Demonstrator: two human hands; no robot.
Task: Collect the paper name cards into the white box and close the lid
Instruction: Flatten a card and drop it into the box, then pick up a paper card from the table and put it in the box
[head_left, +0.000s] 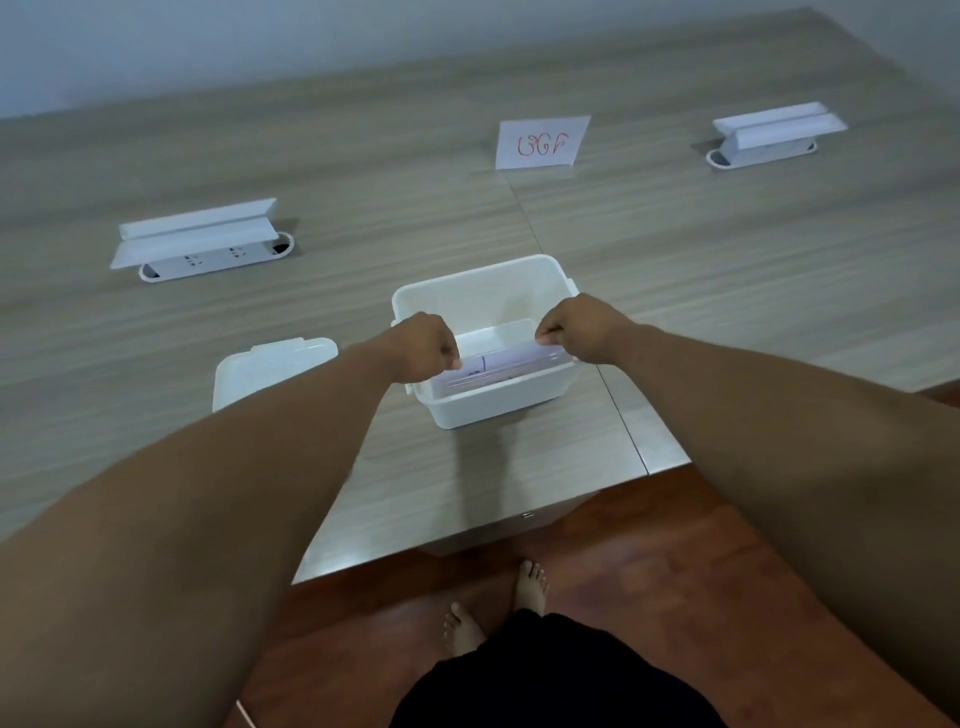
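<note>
Right now my left hand (428, 343) and right hand (576, 330) each pinch one end of a flat white paper name card (498, 364), holding it level inside the open white plastic box (483, 402) that sits near the table's front edge. Just left of the box, the box's white plastic lid (270, 369) lies flat on the pale wood-grain table (363, 182). Farther back, another folded white name card with red writing (540, 143) stands upright, between two white pop-up socket units (200, 241) set into the tabletop.
</note>
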